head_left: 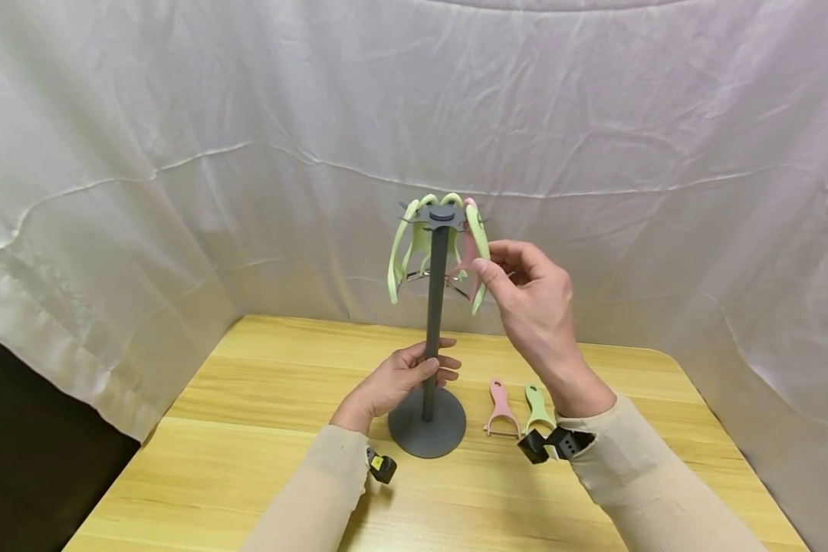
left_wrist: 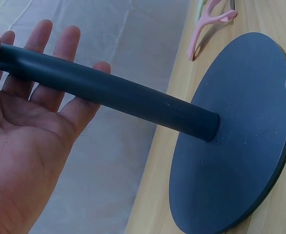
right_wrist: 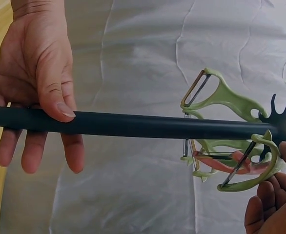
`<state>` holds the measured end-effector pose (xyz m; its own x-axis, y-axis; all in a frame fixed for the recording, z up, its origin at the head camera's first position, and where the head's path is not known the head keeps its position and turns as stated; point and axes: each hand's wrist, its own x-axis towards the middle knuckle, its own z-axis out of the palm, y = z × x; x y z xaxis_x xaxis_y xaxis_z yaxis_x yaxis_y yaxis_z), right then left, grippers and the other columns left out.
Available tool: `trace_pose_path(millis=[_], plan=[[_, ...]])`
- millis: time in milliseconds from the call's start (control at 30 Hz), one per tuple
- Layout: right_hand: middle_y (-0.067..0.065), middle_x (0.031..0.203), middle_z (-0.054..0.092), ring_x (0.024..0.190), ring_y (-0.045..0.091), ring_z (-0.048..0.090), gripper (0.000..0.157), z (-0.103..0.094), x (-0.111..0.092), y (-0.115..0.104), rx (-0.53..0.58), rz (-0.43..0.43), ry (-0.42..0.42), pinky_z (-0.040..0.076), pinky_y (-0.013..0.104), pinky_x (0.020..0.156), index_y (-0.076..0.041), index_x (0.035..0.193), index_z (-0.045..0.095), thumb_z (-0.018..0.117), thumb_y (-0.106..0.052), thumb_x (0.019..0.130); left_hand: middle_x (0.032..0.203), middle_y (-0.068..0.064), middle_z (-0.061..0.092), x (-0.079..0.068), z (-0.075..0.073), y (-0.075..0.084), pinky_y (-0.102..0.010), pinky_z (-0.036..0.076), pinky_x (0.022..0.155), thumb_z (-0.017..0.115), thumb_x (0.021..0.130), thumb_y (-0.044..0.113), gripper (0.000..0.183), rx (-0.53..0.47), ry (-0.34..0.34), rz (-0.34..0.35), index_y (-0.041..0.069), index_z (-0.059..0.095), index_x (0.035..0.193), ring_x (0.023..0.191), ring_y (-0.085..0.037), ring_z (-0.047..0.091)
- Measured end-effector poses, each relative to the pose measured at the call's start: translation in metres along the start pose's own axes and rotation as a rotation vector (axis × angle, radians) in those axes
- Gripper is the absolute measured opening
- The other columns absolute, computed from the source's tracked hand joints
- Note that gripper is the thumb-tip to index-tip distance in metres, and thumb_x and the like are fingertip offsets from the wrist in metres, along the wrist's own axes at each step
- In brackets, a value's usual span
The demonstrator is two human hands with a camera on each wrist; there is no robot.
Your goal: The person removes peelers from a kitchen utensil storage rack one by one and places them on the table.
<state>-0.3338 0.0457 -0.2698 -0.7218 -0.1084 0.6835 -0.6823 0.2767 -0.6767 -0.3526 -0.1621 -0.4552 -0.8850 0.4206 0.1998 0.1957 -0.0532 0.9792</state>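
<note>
A dark grey stand [head_left: 436, 307] rises from a round base [head_left: 414, 438] on the table. My left hand [head_left: 402, 376] holds its pole between the thumb in front and fairly straight fingers behind, above the base. At the hooked top, my right hand [head_left: 537, 295] pinches a green peeler [right_wrist: 267, 170] on the stand's right side, between thumb and fingers. Beside it hangs a pink peeler [head_left: 468, 253], partly behind the green one. Several other green peelers [head_left: 395, 261] hang from the remaining hooks, their blades downward. The right wrist view shows the splayed hooks [right_wrist: 279, 114].
On the wooden table [head_left: 248, 460], right of the base, lie a pink peeler [head_left: 499, 395] and a green peeler [head_left: 535, 399], the latter partly hidden by the right wrist's camera [head_left: 555, 445]. A pale cloth [head_left: 559, 115] hangs behind and along the sides.
</note>
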Motion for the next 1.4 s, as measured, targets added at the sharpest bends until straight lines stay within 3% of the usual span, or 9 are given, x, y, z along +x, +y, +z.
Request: trace_pose_path(millis=[300, 567, 900, 1400], plan=[[0.008, 0.099, 0.076, 0.082, 0.014, 0.066, 0.025, -0.001, 0.001, -0.002, 0.039, -0.002, 0.035, 0.051, 0.021, 0.071, -0.006, 0.116, 0.076, 0.079, -0.023, 0.097, 0.144, -0.017, 0.066, 0.001, -0.001, 0.0, -0.061, 0.045, 0.115, 0.054, 0.112, 0.022, 0.046, -0.002, -0.003, -0.004, 0.019, 0.05, 0.158, 0.133, -0.033, 0.065], [0.009, 0.102, 0.076, 0.084, 0.015, 0.066, 0.027, -0.003, 0.0, 0.0, 0.055, 0.012, 0.041, 0.052, 0.02, 0.072, -0.004, 0.118, 0.076, 0.079, -0.022, 0.098, 0.144, -0.017, 0.066, 0.001, -0.001, 0.0, -0.064, 0.043, 0.115, 0.053, 0.112, 0.024, 0.052, -0.004, -0.01, -0.003, 0.01, 0.042, 0.161, 0.133, -0.034, 0.065], [0.006, 0.103, 0.076, 0.082, 0.014, 0.066, 0.025, -0.003, -0.004, 0.004, 0.069, 0.027, 0.066, 0.051, 0.019, 0.07, -0.006, 0.117, 0.076, 0.079, -0.023, 0.098, 0.143, -0.015, 0.067, 0.0, 0.0, -0.001, -0.061, 0.045, 0.114, 0.054, 0.112, 0.024, 0.047, -0.001, 0.002, -0.004, 0.02, 0.049, 0.158, 0.132, -0.033, 0.065], [0.005, 0.104, 0.077, 0.082, 0.013, 0.067, 0.025, -0.004, -0.005, 0.009, 0.071, 0.004, 0.102, 0.052, 0.019, 0.071, -0.007, 0.118, 0.076, 0.079, -0.022, 0.098, 0.143, -0.016, 0.067, -0.002, 0.0, 0.001, -0.056, 0.047, 0.114, 0.054, 0.112, 0.024, 0.048, -0.002, 0.007, -0.005, 0.018, 0.048, 0.159, 0.132, -0.033, 0.066]])
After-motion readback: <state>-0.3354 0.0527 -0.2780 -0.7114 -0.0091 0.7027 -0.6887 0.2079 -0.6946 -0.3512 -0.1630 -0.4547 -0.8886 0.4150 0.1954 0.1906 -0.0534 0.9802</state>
